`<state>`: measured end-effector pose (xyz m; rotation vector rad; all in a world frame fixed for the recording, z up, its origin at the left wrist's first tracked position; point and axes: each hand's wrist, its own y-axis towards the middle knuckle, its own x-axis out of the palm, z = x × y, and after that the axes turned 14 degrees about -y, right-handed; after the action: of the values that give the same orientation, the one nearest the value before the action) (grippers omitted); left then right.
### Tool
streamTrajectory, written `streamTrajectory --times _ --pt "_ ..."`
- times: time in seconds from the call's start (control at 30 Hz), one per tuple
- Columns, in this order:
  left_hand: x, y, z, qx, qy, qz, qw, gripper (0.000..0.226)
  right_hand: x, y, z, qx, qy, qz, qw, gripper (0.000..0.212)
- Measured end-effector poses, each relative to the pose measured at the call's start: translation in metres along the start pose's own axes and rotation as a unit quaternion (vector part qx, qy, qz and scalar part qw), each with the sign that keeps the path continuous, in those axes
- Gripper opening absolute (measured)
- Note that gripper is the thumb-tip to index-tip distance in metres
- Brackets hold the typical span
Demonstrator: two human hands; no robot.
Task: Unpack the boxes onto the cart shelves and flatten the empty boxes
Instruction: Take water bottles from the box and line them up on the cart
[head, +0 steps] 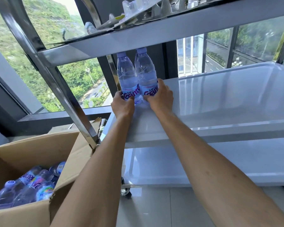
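Observation:
Two clear water bottles with purple caps and blue labels stand upright side by side at the far left corner of the cart's middle shelf (220, 102). My left hand (122, 104) grips the left bottle (125, 74) low on its label. The right bottle (145, 71) is held the same way by my right hand (160, 96). An open cardboard box (31, 149) sits at the lower left, with several more bottles (31, 184) lying inside it.
The top shelf (154, 30) overhangs the bottles and carries clear plastic packaging. The bottom shelf (203, 164) lies below, over a caster (125, 191) on the tiled floor. A steel cart post (59, 89) slants between box and shelf. Windows stand behind.

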<state>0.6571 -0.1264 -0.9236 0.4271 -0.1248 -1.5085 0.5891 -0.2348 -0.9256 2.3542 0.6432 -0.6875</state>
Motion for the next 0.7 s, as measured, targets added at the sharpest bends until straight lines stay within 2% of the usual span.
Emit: streamTrajectory --times 0.23,0.4,0.5,0.6,0.7 --pt "-0.005 -0.010 0.007 -0.015 0.004 0.003 1.000 0.029 -0.013 -0.010 -0.005 0.033 -0.047 -0.023 0.998 0.079" --pt "-0.045 -0.049 0.023 0.011 0.066 0.009 0.998 0.034 -0.046 -0.044 -0.022 0.020 -0.120 -0.017 0.992 0.050" --pt "-0.085 -0.079 0.027 0.033 0.061 -0.011 0.998 0.029 -0.050 -0.080 -0.034 0.010 -0.079 0.003 0.997 0.036" --pt "-0.139 -0.110 0.023 0.089 0.117 -0.077 0.986 0.023 -0.046 -0.127 -0.042 0.007 -0.018 0.065 0.998 0.033" --pt "-0.197 -0.110 0.028 0.133 0.154 -0.094 0.975 0.019 -0.036 -0.169 -0.061 -0.033 0.040 0.111 0.992 0.027"
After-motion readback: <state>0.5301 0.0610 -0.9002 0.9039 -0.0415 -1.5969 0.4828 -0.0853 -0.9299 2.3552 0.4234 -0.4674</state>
